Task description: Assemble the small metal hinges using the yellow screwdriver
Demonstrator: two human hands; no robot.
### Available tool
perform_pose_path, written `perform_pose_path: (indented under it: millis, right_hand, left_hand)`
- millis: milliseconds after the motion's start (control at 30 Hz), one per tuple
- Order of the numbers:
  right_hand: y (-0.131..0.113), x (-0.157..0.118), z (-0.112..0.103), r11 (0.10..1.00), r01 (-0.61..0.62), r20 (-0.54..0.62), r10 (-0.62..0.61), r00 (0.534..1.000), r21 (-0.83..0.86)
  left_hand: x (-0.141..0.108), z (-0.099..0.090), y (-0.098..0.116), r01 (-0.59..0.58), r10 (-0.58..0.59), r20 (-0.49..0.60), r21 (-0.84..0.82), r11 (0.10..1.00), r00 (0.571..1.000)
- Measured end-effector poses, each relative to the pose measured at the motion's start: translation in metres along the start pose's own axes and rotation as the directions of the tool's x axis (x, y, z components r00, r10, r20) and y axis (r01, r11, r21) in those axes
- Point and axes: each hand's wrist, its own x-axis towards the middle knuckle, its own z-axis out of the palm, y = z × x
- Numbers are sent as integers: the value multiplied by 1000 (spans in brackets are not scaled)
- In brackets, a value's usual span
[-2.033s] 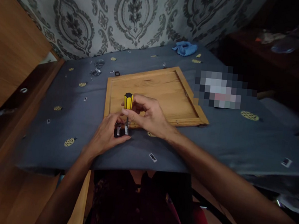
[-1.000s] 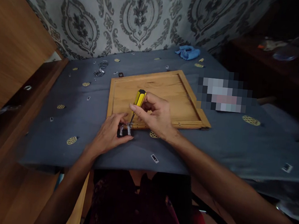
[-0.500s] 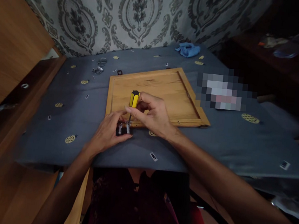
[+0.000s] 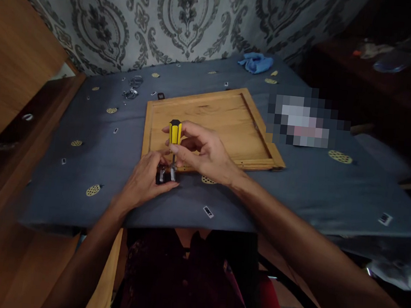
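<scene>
My right hand (image 4: 205, 151) holds a screwdriver (image 4: 174, 132) with a yellow and black handle between thumb and fingers. Its shaft points down, nearly upright, to a small shiny metal fitting (image 4: 173, 174) at the front edge of a framed wooden panel (image 4: 201, 119). Around that fitting, at the panel's front left corner, curls my left hand (image 4: 143, 177), fingers on the panel side and thumb along the near side. The exact kind of fitting and the screwdriver's tip are hard to make out.
A blue-grey patterned cloth (image 4: 80, 176) covers the table. Loose metal pieces (image 4: 130, 92) lie at the back left, a small dark fitting (image 4: 160, 96) behind the panel, and a crumpled blue cloth (image 4: 256, 63) at the back. A pixelated item (image 4: 303, 120) lies right of the panel.
The screwdriver's handle has tipped left, from leaning right to nearly upright, and my right fingers have shifted around it. My left hand stays at the fitting. The whole view has moved slightly.
</scene>
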Motion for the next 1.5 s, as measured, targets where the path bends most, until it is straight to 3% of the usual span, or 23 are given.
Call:
perform_pose_path:
  millis: [233,567,700,933,1133,1500]
  right_hand:
    - [-2,2,-3,1000,-18,25,18,1000,-18]
    - [0,3,2,985,-99,-44,106,993,142]
    - [-1,3,2,987,-70,-50,78,996,142]
    - [-2,2,-2,994,-85,41,83,996,63]
    - [1,1,2,979,-118,-10,121,993,166]
    - [1,-2,12,992,-106,-146,115,983,63]
  left_hand:
    - [1,-1,1,8,-8,1,-23,1000,1000]
    - [1,-2,3,18,-17,15,-16,1000,1000]
    - [1,-2,3,26,-26,6,-9,1000,1000]
    - [1,-1,2,6,-6,1,-1,1000,1000]
    - [2,-1,1,-20,20,-6,25,999,1000]
    - [0,0,0,-15,15,-15,31,999,1000]
